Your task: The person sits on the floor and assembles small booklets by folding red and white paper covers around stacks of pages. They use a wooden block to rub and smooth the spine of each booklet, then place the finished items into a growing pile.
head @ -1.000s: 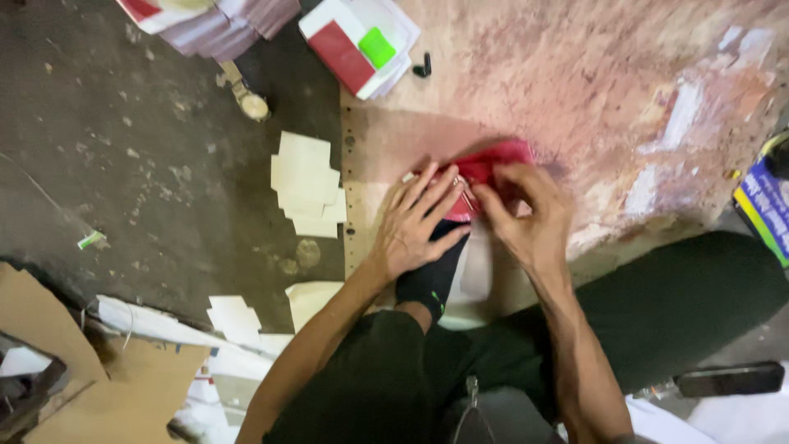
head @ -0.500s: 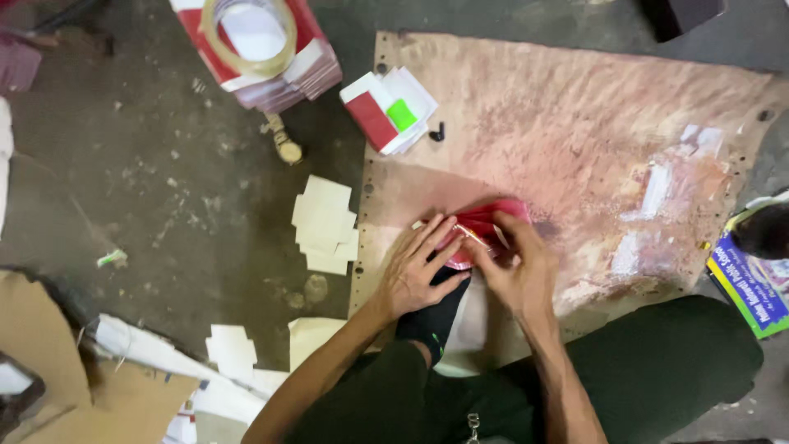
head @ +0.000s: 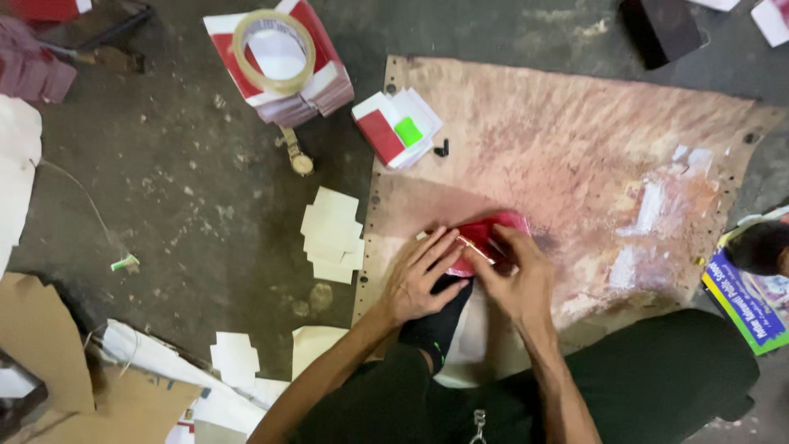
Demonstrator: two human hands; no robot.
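Both hands [head: 472,279] flat on red packet [head: 486,236]

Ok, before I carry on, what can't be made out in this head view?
- Red piece: mostly covered by left hand and right hand, so its shape and fold are unclear.
- Small light strip at the fingers: too small to identify.
- Dark object: cut by the top edge.
- Blue printed item: cut by the right edge.
- Cardboard: cut by the left edge.
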